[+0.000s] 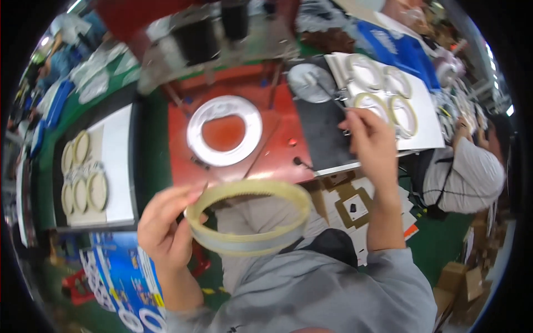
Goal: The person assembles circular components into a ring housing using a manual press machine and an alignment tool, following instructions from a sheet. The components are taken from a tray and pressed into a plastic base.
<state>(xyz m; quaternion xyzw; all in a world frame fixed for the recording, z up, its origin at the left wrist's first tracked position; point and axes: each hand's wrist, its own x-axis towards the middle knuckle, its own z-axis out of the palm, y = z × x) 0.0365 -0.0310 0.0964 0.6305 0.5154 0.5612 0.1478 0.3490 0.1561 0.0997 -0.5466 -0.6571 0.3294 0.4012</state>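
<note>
Gripping grey-banded, pale-yellow, plastic-looking ring [250, 244] at left with left fingers [176, 196]; could tip from one-sided hold. Cannot tell grip of curled right fingers [361, 133].

- Beneath you, a green floor [449, 236] shows on both sides.
- On your left stands a table [120, 188] with a white top and dark edging.
- Ahead of you is a red worktop [180, 150].
- To your right, a second table [429, 125] has a pale surface.
- Cardboard boxes [452, 276] sit on the floor at your lower right.
- Bright lights [491, 54] line your far right; the edges of the room are blurred.
</note>
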